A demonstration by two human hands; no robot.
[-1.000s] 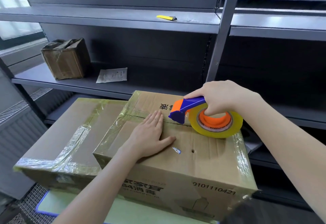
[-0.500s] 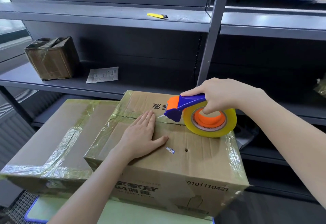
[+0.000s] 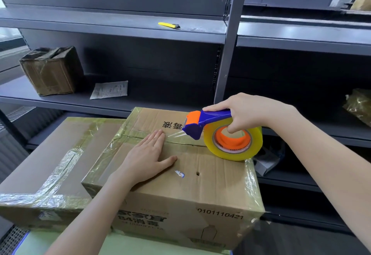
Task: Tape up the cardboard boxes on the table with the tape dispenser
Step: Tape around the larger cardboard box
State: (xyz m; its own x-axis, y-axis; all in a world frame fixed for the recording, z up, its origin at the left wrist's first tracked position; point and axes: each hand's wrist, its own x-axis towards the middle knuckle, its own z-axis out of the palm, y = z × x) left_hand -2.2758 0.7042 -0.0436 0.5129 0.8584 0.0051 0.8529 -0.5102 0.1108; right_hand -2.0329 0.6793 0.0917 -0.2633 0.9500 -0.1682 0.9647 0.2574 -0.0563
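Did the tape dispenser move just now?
Yes. The tape dispenser slid to the right, away from the printed characters on the cardboard box, pulling tape out behind it.

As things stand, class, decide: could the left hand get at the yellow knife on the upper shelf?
Probably yes. The yellow knife lies near the open front edge of its shelf, with nothing between it and the left hand, which lies flat on the box. It looks a long stretch.
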